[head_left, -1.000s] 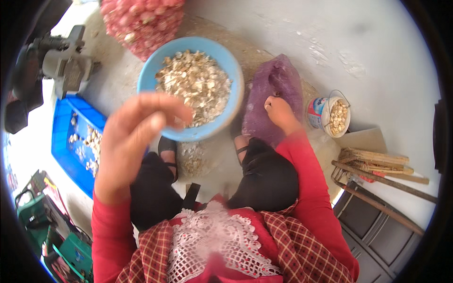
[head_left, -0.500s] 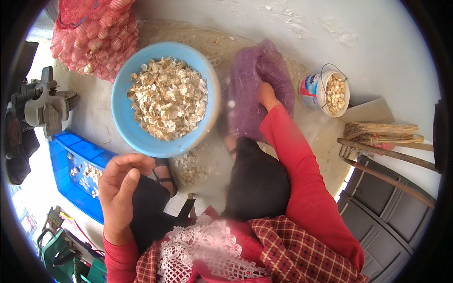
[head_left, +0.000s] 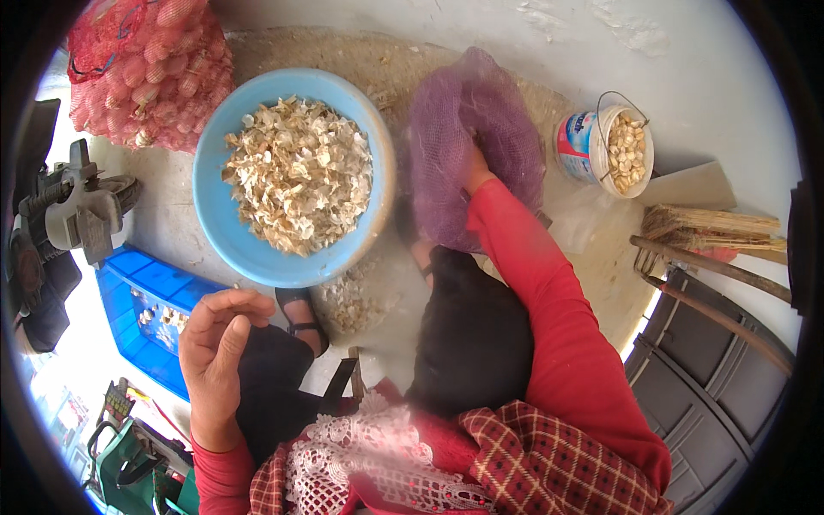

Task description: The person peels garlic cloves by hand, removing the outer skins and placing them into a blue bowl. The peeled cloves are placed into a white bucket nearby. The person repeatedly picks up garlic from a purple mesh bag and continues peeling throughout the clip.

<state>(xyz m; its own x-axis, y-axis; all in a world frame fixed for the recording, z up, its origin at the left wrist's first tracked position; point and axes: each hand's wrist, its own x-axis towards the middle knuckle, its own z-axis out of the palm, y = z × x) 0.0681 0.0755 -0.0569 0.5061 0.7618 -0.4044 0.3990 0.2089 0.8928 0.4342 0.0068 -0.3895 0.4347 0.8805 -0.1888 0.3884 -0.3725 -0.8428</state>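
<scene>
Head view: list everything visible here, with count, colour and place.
Bowl: one, blue, top centre on the floor, full of pale garlic skins.
Red net sack: one, bulging with garlic bulbs, top left.
Purple net bag: one, right of the bowl.
Small bucket: one, white with wire handle, holding peeled cloves, upper right.
Crate: one, blue, left, a few cloves inside.
Grey machine: one, far left.
Broom: one, straw-coloured, right.
Loose skins: small pile, below the bowl.
Sandal: one, black, centre.
Left hand: fingers curled, lower left; whether it holds anything is unclear.
Right hand: red sleeve, reaching into the purple net bag.
</scene>
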